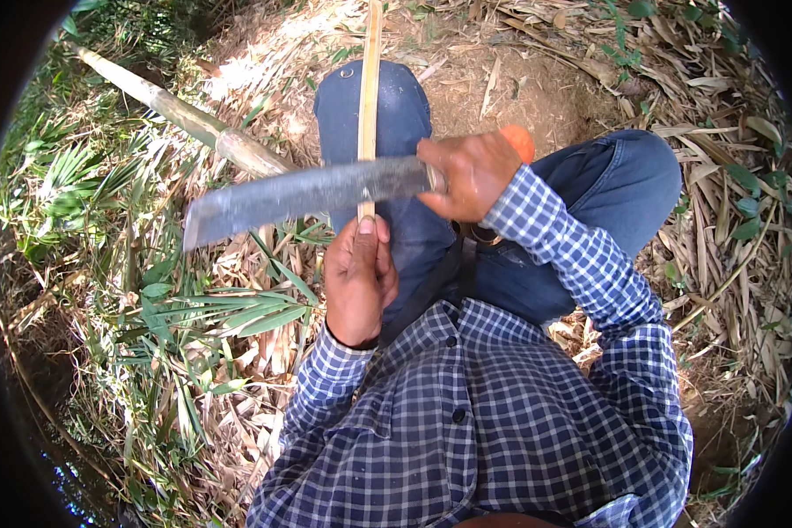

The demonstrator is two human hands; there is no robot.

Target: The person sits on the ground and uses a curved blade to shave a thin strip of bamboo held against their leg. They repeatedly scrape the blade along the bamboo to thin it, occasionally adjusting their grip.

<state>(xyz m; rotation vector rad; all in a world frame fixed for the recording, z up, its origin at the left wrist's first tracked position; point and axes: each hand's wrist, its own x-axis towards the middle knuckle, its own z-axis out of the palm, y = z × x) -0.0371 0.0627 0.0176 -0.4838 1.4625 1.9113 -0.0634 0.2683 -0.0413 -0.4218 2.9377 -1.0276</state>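
The person sat on dry, leaf-strewn ground (537, 88) with knees in blue trousers (616, 185) raised. The left hand (358, 280) was closed around the near end of a long, thin, pale yellow bamboo strip (370, 88), thumb pressed along it, holding it so it ran away over the left knee towards the far edge. The right hand (471, 176) was clenched on the orange handle (519, 139) of a broad, grey steel machete blade (304, 195), which lay flat across the strip just beyond the left thumb, its tip pointing left.

The strip already looked split out and fairly even in width along its visible length, so the rough shaping seemed done. With the blade set close to the held end, the work appeared to be trimming or shaving; how much remained could not be told.

A thick green-brown bamboo pole (185, 114) lay on the ground to the far left among green leaves (211, 308), apart from both hands.
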